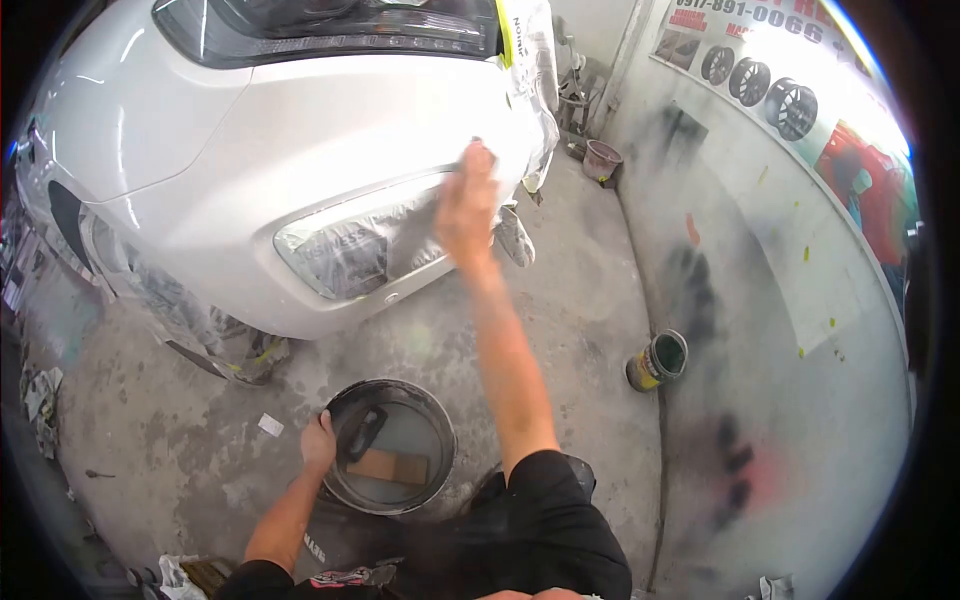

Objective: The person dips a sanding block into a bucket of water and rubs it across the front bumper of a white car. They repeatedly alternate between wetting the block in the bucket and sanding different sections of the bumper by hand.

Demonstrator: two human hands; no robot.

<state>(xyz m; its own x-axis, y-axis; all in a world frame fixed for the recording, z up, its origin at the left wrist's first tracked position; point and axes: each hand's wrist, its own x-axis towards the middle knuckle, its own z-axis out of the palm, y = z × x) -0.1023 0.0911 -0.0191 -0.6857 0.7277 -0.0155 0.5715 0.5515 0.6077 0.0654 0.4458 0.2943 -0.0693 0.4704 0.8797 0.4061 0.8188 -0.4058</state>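
My right hand [467, 212] reaches forward against the white car bumper [390, 125], just above the corner of its masked opening [345, 250]. Its fingers are pressed together and a little blurred; a dark edge shows beside them, but what they hold is hidden. Down at the left, my left hand [318, 442] grips the rim of a round dark bucket [449, 425]. Cloudy water [410, 425] fills the bottom of the bucket. In it are a black block with a handle-like shape [366, 433] and a flat brown block [385, 466].
A can with a green inside [658, 362] stands by the wall at the right. Farther back is a small pinkish bucket [601, 160]. Masking plastic [538, 90] hangs at the car's side. A white scrap [270, 425] lies on the concrete floor [180, 400].
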